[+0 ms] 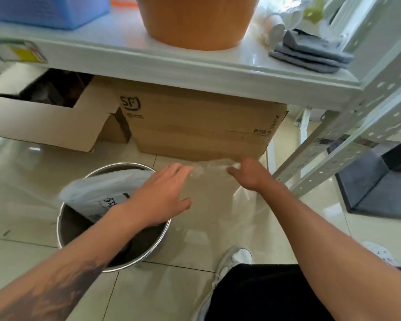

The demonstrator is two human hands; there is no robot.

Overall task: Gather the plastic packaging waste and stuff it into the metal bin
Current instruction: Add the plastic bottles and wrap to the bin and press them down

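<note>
A round metal bin [63,230] stands on the tiled floor at the lower left. A white plastic bag [97,191] with black writing sticks out of its top. A large clear plastic sheet [213,198] hangs between my hands, just right of the bin. My left hand [162,193] reaches over the bin's rim with its fingertips on the sheet's top left edge. My right hand [248,173] pinches the top right edge. The sheet is see-through, so the floor shows behind it.
A closed cardboard box [202,126] and an open cardboard box [51,119] sit under a white metal shelf [171,72]. The shelf's slanted perforated leg [329,151] is close to my right hand. An orange tub [195,22] and grey cloths [310,54] are on the shelf. My white shoe [234,260] is below.
</note>
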